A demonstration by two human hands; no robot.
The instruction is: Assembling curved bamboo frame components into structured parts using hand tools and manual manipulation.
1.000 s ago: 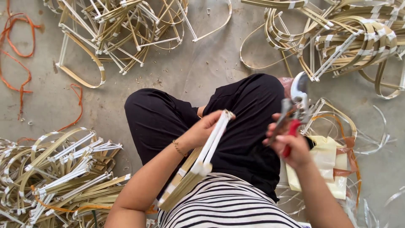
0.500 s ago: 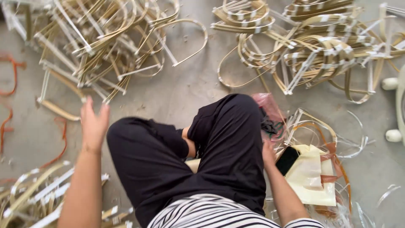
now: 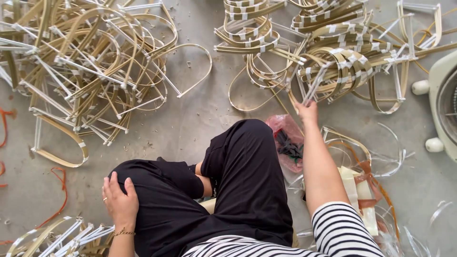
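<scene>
Seated cross-legged on grey concrete floor [image 3: 204, 119], black trousers, striped top. Right hand [image 3: 308, 110] stretched out toward 1 o'clock, fingers closed in a grip on a taped cane strip [image 3: 318, 81] at the near edge of the bundled pile of bent cane loops [image 3: 342, 52]; the strip runs up from the hand into that pile. Left hand [image 3: 119, 202] at 8 o'clock, lying flat and open on the left knee, holding nothing; ring and thin bracelet visible. Looser tangle of cane frames [image 3: 90, 71] at 10 to 11 o'clock, well apart from both hands. Small heap of white-taped strips [image 3: 62, 238] at 7 o'clock, just beside the left wrist. Pink plastic bag [image 3: 285, 143] with dark contents beside the right forearm, near the knee. Orange cord [image 3: 59, 190] on floor at 8 o'clock. Part of a pale fan [image 3: 442, 104] at 3 o'clock edge.
</scene>
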